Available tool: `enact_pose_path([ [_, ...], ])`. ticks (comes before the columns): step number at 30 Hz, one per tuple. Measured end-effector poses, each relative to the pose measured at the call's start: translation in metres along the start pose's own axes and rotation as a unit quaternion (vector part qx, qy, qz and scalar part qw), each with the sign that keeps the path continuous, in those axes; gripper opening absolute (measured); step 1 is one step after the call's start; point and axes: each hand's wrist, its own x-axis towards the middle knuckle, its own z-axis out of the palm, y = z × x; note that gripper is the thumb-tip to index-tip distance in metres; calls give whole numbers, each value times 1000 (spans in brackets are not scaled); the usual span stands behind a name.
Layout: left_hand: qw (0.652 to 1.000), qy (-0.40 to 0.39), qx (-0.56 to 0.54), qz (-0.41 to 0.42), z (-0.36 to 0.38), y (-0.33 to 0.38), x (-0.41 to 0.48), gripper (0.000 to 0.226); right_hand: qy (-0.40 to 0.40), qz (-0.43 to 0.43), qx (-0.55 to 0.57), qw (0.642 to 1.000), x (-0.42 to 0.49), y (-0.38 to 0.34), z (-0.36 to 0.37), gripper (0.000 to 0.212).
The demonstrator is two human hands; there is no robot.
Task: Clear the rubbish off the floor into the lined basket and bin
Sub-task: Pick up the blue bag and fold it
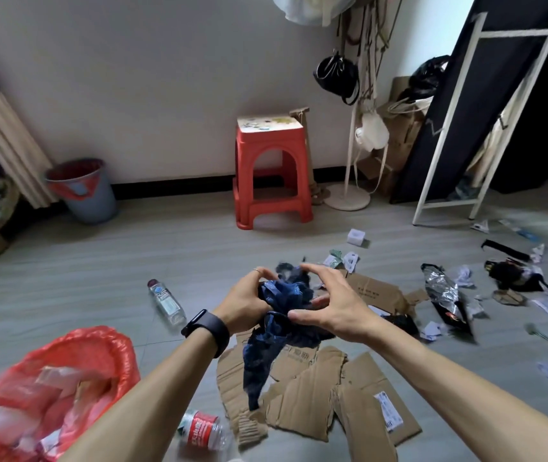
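ITEM: dark-blue bag (282,295), qty 1. Thin crinkled plastic, bunched into a wad at the top, with a long limp tail hanging down over the cardboard (315,395). Edges are motion-blurred.

LOCATION: held up off the floor (99,261), centre of view, above the torn cardboard and between both hands.

COUNTS, as we tally them:
- hands, 2
- plastic bottles, 2: clear-label bottle (166,301) lying to the left of the hands; red-label bottle (202,428) lying nr the bottom edge
- lined containers, 2: basket (76,355) w/ red liner at bottom left, paper scraps inside; grey-blue bin (82,191) w/ red liner by the far wall
- red stool (271,168), 1
- silver foil wrapper (442,288), 1
- cardboard: several torn flat pcs, exact no. unclear
- paper scraps at right: many, not countable

GRIP: left hand (246,301) has its fingers curled tight over the wad's left side. Right hand (335,301) forms a C round the right side, w/ index tip on top, thumb on the lower folds and the other fingers behind the plastic. The wad sits between the two palms; the tail drops below the wrists.
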Motion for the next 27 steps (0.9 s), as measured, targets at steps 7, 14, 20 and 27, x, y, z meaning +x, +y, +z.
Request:
enact_pose_path([
  [7, 979, 45, 139, 144, 8, 6, -10, 51, -84, 1, -50, 995, 2, 13, 8, 51],
  [14, 968, 131, 130, 172, 5, 13, -15, 52, 42, 88, 342, 935, 7, 0, 18, 27],
  [20, 986, -113, -119, 26, 11, 29, -20, 24, 63, 128, 447, 883, 6, 0, 3, 41],
  [27, 988, -122, -90, -2, 8, 19, -8, 62, -31, 113, 469, 875, -3, 1, -3, 44],
])
